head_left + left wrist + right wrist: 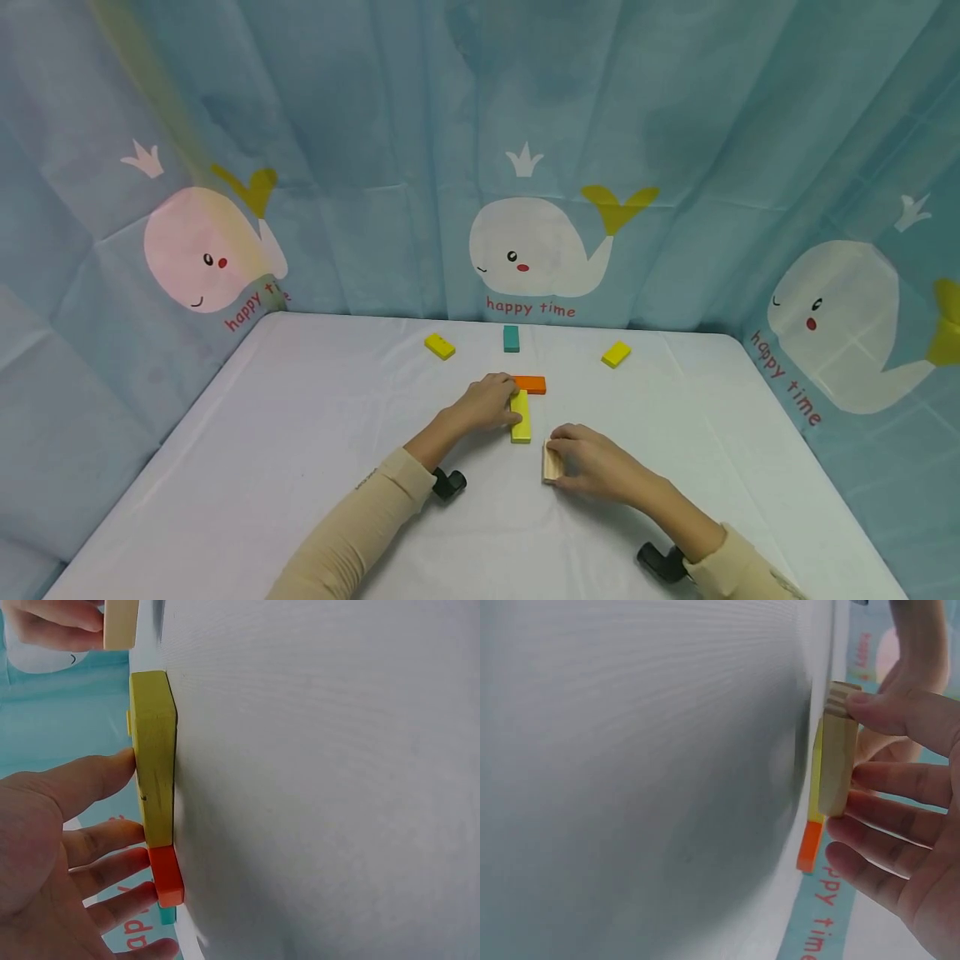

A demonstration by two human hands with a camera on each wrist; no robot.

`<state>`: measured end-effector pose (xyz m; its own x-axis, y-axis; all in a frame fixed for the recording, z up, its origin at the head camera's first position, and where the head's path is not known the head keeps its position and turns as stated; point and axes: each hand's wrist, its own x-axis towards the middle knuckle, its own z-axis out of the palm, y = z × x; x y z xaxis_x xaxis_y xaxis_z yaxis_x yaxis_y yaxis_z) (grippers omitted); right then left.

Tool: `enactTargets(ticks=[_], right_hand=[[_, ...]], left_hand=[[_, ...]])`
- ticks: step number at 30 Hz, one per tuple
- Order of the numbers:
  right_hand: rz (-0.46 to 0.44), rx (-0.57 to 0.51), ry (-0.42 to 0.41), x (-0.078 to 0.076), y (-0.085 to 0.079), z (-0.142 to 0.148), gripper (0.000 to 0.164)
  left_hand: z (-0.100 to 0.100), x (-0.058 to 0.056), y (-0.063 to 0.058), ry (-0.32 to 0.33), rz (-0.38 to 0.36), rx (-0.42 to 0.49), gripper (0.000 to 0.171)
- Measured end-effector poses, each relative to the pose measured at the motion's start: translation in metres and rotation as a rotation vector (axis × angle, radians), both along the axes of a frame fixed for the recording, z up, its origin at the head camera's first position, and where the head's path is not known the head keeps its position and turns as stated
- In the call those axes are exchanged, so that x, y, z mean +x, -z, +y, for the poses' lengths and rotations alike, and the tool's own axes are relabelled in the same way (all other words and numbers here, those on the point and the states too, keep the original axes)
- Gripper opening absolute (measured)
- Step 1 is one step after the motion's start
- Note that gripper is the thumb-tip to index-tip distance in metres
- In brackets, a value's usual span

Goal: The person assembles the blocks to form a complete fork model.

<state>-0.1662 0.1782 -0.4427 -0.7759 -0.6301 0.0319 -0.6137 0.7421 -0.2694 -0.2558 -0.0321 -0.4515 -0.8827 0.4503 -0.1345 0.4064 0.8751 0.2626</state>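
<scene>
A yellow block (521, 418) lies lengthwise on the table, its far end against an orange block (531, 385) set crosswise. My left hand (483, 404) is at their left side. In the left wrist view its thumb and forefinger touch the yellow block (155, 761), while other fingers reach the orange block (166, 876). My right hand (600, 462) holds a plain wooden block (552, 462) near the yellow one, to its right. The right wrist view shows thumb and fingers pinching this wooden block (838, 761) at its ends; whether it touches the table I cannot tell.
Toward the back of the white-covered table (225, 433) lie a teal block (511, 339), a yellow block (439, 346) on the left and another yellow block (616, 355) on the right. A blue curtain (375, 167) with whale prints hangs behind and along the sides.
</scene>
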Motion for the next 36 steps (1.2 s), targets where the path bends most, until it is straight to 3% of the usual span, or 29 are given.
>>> enactTargets(ticks=[27,36], right_hand=[[-0.017,0.011,-0.064,-0.006,-0.013,-0.024,0.045],[0.014,0.028,-0.120,-0.007,-0.006,-0.032,0.044]], left_hand=[[-0.002,-0.002,-0.001,0.023,0.005,-0.013,0.052],[-0.002,-0.002,0.001,0.020,-0.003,0.006,0.051]])
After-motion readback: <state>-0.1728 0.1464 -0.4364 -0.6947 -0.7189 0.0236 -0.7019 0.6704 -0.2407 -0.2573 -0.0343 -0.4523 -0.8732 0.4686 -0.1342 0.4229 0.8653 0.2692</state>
